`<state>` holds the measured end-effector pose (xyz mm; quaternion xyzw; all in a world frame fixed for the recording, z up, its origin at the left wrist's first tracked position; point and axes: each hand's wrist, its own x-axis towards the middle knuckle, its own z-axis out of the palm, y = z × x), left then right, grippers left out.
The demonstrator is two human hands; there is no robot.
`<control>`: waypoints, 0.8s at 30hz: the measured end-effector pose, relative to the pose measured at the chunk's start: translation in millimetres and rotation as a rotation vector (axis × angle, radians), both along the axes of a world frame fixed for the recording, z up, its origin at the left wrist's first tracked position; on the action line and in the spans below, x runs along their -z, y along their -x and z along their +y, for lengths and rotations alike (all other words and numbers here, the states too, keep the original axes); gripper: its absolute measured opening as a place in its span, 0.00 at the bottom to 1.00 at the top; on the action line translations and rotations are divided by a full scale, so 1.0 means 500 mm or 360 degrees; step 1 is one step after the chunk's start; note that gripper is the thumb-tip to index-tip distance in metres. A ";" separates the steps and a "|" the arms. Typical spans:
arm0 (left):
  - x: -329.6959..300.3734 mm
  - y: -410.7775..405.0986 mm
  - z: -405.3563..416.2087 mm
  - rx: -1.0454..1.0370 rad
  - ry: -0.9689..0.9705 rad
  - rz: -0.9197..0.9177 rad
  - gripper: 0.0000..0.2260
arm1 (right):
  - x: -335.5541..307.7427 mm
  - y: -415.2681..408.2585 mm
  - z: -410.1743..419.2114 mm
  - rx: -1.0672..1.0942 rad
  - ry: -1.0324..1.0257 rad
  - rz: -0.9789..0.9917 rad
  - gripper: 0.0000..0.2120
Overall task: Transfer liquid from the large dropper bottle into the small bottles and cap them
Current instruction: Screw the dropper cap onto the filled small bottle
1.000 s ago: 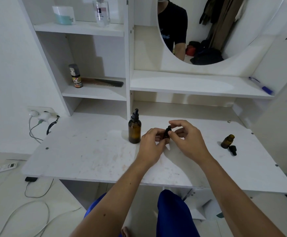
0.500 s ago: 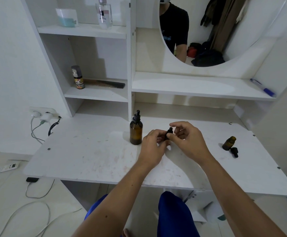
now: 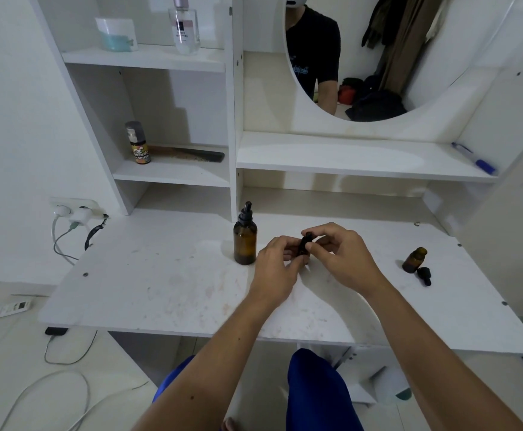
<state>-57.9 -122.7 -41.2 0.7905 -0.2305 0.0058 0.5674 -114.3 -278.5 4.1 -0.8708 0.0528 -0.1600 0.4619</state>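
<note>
You're holding a small bottle [image 3: 303,248] just above the desk [image 3: 160,284]: left hand [image 3: 277,265] is wrapping the body, right hand [image 3: 338,256] is pinching its cap [image 3: 307,236]. Probably capping, so keep it upright, twist gently. Big bottle [image 3: 245,242] is standing capped just left.

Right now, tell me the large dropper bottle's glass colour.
Amber brown glass, black dropper cap; large dropper bottle, head view.

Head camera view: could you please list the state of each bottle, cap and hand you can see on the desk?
Large dropper bottle: upright, capped.
Small bottle at right: uncapped, tilted.
Loose dropper cap: lying beside it.
Small black-capped bottle: held in both hands.
Left hand: grips it.
Right hand: pinches its cap.
</note>
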 end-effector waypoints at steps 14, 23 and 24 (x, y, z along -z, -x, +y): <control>0.002 -0.001 -0.003 -0.0065 -0.0045 -0.0050 0.10 | 0.017 -0.010 0.039 0.0326 0.0057 -0.0107 0.09; 0.000 0.005 0.000 -0.0052 -0.0092 -0.0068 0.12 | 0.014 0.001 0.034 0.0353 -0.0006 -0.0062 0.11; 0.000 0.004 0.001 -0.0049 -0.0081 -0.0065 0.12 | 0.014 0.001 0.036 0.0354 -0.0006 -0.0060 0.11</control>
